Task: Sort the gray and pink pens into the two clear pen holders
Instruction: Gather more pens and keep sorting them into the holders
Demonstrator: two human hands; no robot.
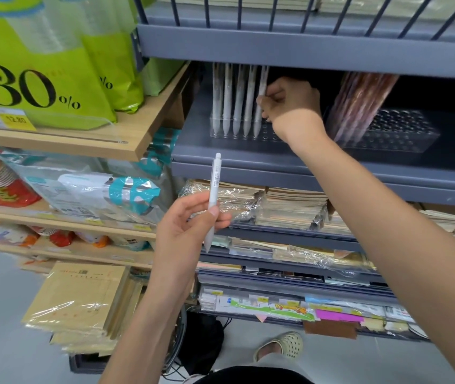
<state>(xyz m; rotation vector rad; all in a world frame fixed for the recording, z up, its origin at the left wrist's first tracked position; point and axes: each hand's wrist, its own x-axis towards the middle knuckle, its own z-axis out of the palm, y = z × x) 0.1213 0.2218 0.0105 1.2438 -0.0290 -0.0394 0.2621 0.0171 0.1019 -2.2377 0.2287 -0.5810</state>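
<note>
While right hand (290, 102) pinches rightmost gray pen (263, 77) in left clear holder (269, 134), I read left hand (190, 225) gripping spare gray pen (213, 195) upright, tip down, likely staged for next slot. Pink pens (359, 106) lean in right holder (409, 137), colours separate.

Pens (234, 101) upright in left holder (269, 135)

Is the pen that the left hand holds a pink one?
No: the left hand pinches a gray pen, while the pink pens lean in a clear holder on the shelf.
</note>
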